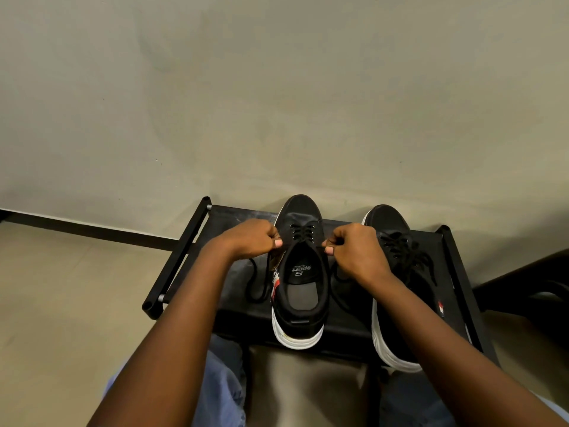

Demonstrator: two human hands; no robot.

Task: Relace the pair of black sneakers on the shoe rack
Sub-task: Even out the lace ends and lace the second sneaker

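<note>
— Left hand (249, 238) pinches one end of the black lace (303, 234) at the left side of the left sneaker (300, 303); right hand (357, 251) pinches the other end at the right side; both sets of fingers are curled tight on it, level with the top of the tongue.

— And where do the shoes sit?

— Both on top of the black shoe rack (234, 282), toes toward the far wall; the left sneaker is between the hands, laced through its far eyelets only; the right sneaker (397, 272) stands just beside it, partly under the right forearm, its lace seemingly threaded and loosely bunched.

— How would you pull from there?

— Evenly, I'd say; draw both ends outward together so the crossings lie flat and the tails match, then feed each tip into the next free eyelet; slack loops lie on the rack either side and could snag.

— Any writing?

— Insole (300, 269) reads "S" and "Sport", upside down from here; a smaller word beside it is too blurred; a small red, white and blue tag (441, 309) sits on the right sneaker's right side, no lettering I can make out.
</note>
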